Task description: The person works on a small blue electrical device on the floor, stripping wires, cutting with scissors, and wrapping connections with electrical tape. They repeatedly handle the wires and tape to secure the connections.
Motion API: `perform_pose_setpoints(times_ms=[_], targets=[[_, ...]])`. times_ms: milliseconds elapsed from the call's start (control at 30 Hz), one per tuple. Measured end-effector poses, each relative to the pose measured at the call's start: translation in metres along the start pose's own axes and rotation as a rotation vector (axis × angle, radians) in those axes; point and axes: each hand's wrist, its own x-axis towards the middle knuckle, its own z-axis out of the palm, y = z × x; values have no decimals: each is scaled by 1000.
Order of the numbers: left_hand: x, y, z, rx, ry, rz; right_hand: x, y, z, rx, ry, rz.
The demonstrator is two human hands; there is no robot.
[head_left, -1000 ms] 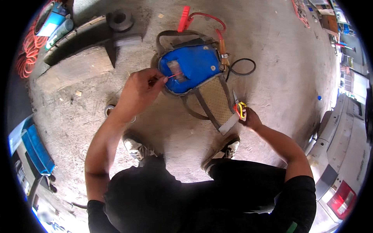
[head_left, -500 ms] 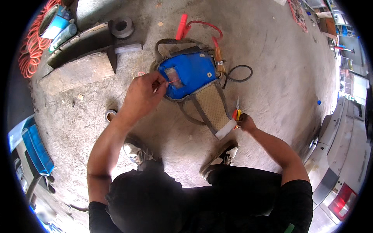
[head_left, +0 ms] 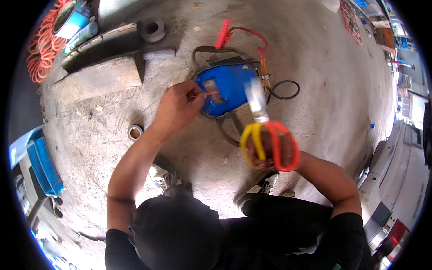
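On the floor ahead lies a bag with a blue pack [head_left: 231, 83] in it; a clear window shows at the pack's left end. My left hand [head_left: 180, 105] is at that end, thumb and fingertips pinched on a thin red wire [head_left: 211, 93]. Scissors [head_left: 260, 118] with one yellow and one orange handle loop are in my right hand [head_left: 266, 146], raised off the floor, blurred, blades pointing toward the pack. They cover much of the bag's flap. A red clamp [head_left: 222, 35] on a red cable [head_left: 249, 31] lies beyond the bag.
A roll of tape [head_left: 135, 132] sits left of my left forearm. Farther left are a curved panel [head_left: 101, 76], a dark ring-shaped roll [head_left: 152, 30] and a coiled orange hose [head_left: 40, 58]. A black cable loop [head_left: 288, 90] lies right of the bag; a white vehicle [head_left: 396, 166] stands at right.
My right hand has lifted the scissors from beside the flap, bringing them up and left. My left hand stays at the pack's left end. The whole view has shifted slightly.
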Motion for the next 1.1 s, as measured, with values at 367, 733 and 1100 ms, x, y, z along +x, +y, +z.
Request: perform_pose_setpoints(times_ms=[367, 733, 1100], targets=[[0, 1, -1, -26, -7, -18, 41, 1, 20, -148, 98, 255], [-5, 3, 1, -109, -17, -32, 59, 7, 14, 3, 125, 175], [-6, 4, 8, -244, -33, -15, 54, 10, 10, 7, 48, 104]])
